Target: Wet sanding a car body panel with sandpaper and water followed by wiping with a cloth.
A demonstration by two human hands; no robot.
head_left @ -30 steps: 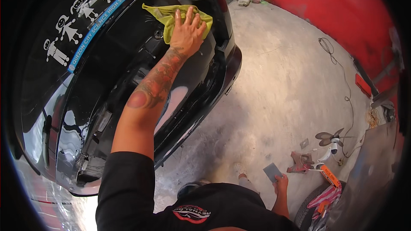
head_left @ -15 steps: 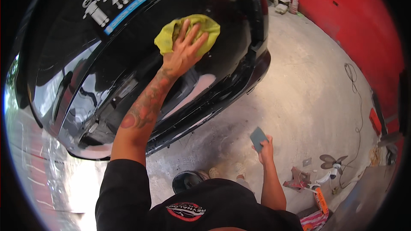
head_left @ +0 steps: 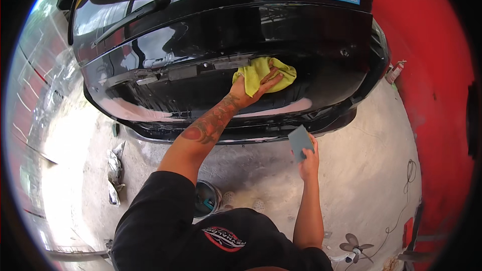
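My left hand (head_left: 247, 92) presses a crumpled yellow-green cloth (head_left: 258, 68) against the black rear tailgate (head_left: 331, 45) of a car, just right of the long recess with bare fittings. My right hand (head_left: 309, 158), lower and to the right, grips a grey-blue flat rectangular pad (head_left: 301, 141), held out in front of the bumper (head_left: 236, 133). Pinkish patches (head_left: 150, 113) show along the lower tailgate.
A bucket (head_left: 206, 198) stands on the concrete floor (head_left: 361, 170) below me, beside my feet, with crumpled foil (head_left: 114, 175) farther left. At right are a red wall (head_left: 437, 45), a fire extinguisher (head_left: 395, 73), a cord and a fan (head_left: 355, 246).
My view has swung to face the tailgate more squarely. The cloth in my left hand has moved down the panel, and my right hand with the pad has come up toward the car.
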